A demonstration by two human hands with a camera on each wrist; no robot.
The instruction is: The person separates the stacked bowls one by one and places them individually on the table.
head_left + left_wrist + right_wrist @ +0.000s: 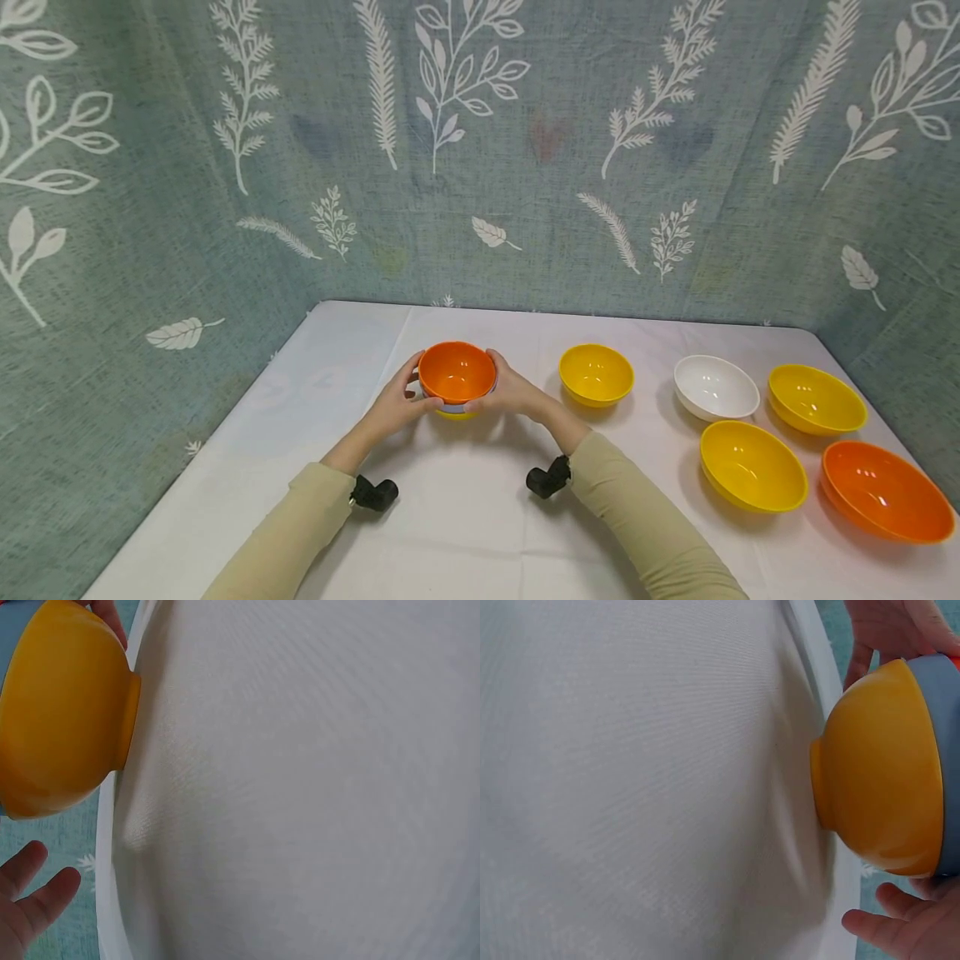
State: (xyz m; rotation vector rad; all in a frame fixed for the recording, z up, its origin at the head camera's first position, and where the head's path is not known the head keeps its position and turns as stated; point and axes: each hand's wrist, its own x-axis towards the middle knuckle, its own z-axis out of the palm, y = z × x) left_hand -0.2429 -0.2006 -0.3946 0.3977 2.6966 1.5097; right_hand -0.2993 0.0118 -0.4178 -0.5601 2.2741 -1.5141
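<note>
A small orange bowl (457,371) sits nested in a grey-blue bowl (939,712), which sits in a yellow bowl (67,712). This stack is upright near the middle of the table, its yellow foot at or just above the cloth. From the left side my left hand (396,404) grips the stack near the upper rims, thumb at the front. On the opposite side my right hand (513,390) holds it the same way, thumb also in front. Only a thin part of the grey-blue and lower yellow bowls shows in the head view.
To the right stand a small yellow bowl (596,376), a white bowl (716,387), two larger yellow bowls (816,400) and a large orange bowl (885,492). White cloth covers the table (457,533). A leaf-patterned curtain (525,208) hangs behind and at the sides.
</note>
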